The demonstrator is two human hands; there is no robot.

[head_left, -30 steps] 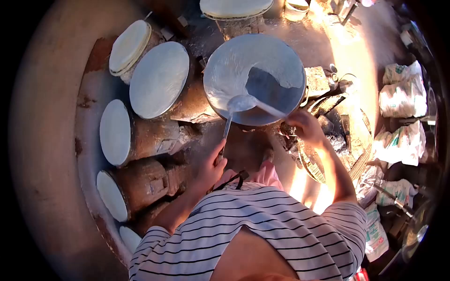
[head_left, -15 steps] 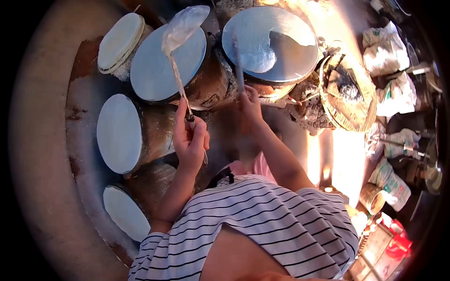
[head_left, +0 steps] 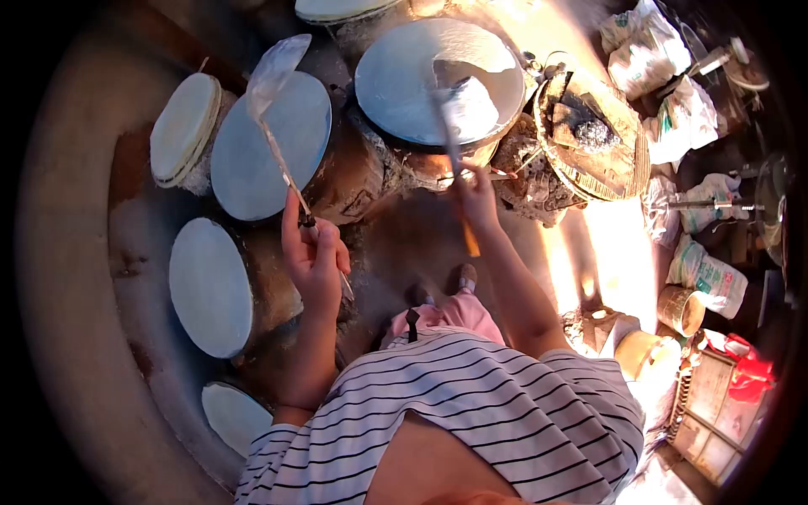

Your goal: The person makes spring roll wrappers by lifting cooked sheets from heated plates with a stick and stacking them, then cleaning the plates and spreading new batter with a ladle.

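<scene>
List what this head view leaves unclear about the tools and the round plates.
1. Right hand: its stick is motion-blurred, so its tip on the big plate is unclear.
2. Top plate: cut off by the frame's edge.
3. Lowest plate: partly hidden by the sleeve.
4. Sacks: print too small.

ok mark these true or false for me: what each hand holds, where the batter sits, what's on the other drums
1. The left hand holds a ladle raised over a drum top. True.
2. The right hand is empty. False: it grips a stick-handled spreader reaching onto the round griddle.
3. White batter lies on that griddle. True.
4. The person's shirt is plain red. False: it is white with dark stripes.
5. The basket beside the griddle is on the person's left. False: it is on their right.
</scene>
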